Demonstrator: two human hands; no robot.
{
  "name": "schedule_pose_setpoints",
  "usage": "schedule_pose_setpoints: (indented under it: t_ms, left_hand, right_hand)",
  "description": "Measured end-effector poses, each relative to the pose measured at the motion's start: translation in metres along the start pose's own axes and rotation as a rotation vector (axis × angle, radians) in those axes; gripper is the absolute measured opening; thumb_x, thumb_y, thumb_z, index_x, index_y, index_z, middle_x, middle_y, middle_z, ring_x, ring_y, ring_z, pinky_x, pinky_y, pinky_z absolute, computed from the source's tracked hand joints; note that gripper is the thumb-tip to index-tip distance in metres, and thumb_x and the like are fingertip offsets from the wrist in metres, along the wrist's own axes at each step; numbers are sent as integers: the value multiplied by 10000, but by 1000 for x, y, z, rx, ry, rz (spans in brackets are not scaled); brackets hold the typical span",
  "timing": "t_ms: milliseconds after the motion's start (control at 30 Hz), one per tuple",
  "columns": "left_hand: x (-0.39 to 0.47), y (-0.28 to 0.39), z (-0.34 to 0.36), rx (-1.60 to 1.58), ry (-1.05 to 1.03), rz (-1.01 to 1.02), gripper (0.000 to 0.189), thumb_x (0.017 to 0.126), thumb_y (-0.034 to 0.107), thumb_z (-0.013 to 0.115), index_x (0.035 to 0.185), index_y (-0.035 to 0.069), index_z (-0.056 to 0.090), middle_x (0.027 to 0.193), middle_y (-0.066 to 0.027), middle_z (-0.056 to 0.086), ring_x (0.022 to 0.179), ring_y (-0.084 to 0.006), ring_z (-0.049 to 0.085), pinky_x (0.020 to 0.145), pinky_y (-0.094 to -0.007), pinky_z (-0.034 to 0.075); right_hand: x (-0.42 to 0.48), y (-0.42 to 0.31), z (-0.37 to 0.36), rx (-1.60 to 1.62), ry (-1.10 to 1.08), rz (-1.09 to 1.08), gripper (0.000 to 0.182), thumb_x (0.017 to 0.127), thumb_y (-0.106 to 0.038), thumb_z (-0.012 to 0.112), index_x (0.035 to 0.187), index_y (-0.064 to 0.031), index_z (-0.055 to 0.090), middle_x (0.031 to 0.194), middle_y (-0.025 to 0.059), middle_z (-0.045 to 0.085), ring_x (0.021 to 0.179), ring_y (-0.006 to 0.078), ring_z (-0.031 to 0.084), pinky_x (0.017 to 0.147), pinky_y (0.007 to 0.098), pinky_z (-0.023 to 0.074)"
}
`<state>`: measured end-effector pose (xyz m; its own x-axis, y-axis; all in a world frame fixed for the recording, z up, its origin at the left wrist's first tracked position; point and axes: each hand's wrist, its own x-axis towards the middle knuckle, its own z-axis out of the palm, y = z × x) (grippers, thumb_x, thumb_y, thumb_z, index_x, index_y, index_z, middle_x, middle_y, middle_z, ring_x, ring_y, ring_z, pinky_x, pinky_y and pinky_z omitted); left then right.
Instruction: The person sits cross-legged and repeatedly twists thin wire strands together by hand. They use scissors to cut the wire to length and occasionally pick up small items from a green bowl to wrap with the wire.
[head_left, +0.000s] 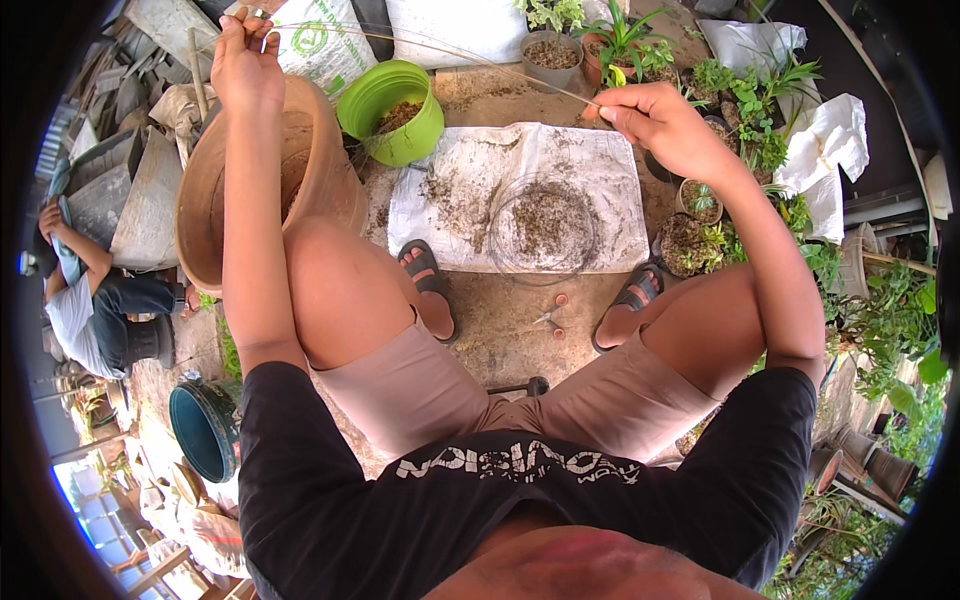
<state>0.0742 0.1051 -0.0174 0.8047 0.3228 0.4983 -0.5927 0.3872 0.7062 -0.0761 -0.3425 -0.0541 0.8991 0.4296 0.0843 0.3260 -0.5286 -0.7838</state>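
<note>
A thin wire or dry stem (465, 54) stretches between my two raised hands. My left hand (251, 64) pinches its one end at the upper left, above a large clay-coloured pot (330, 180). On the right, my right hand (649, 120) grips the other end between thumb and fingers. Below lies a white woven sack (450, 240) strewn with soil, and a coil of thin dark wire (544, 281) rests on it. Scissors with orange-ringed handles (553, 318) lie on the ground between my feet. A lime-green pot (405, 142) with some soil stands at the sack's upper left corner.
Potted plants (690, 244) line the right side. Filled white sacks (457, 30) and a grey pot (551, 64) stand beyond the flat sack. A person (90, 307) sits at the far left, near a dark teal bucket (202, 431).
</note>
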Motion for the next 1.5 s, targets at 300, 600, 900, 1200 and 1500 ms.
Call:
schedule_pose_setpoints:
  t_ms: [300,600,900,1200,1500]
  left_hand:
    - [-37,0,36,316,-703,-714,527,1057,414,516,1384,2,544,1328,-129,650,1163,-178,641,908,-275,540]
    - [-138,1,127,539,-814,-29,258,978,188,675,1190,43,704,1088,-94,749,1001,-170,697,885,-315,533]
    - [-189,-27,180,853,-1212,38,301,973,265,658,1163,32,646,892,-112,736,816,-294,692,774,-409,535]
    - [-199,-23,192,602,-1015,-153,293,1048,256,570,1220,29,641,673,11,537,626,-77,439,571,-272,368]
    - [-192,-23,186,540,-1076,-235,270,1056,246,561,1145,25,687,657,59,494,620,-41,412,563,-234,354]
  right_hand:
    - [5,6,-34,-94,351,61,265,1036,-207,549,1123,-50,743,658,-34,493,616,74,442,595,278,402]
    - [-5,-19,-42,-604,423,-269,213,977,-107,556,1071,-13,723,816,218,650,761,354,637,745,419,504]
    - [-19,-60,-8,-717,155,-427,120,785,38,569,879,28,643,872,207,667,858,413,647,785,494,529]
    - [-24,-63,-32,-503,278,-435,93,877,-57,683,920,24,695,797,190,660,721,375,625,671,423,494]
    - [-29,-60,-43,-436,261,-409,88,883,-69,695,895,18,700,726,176,632,624,304,587,603,376,473]
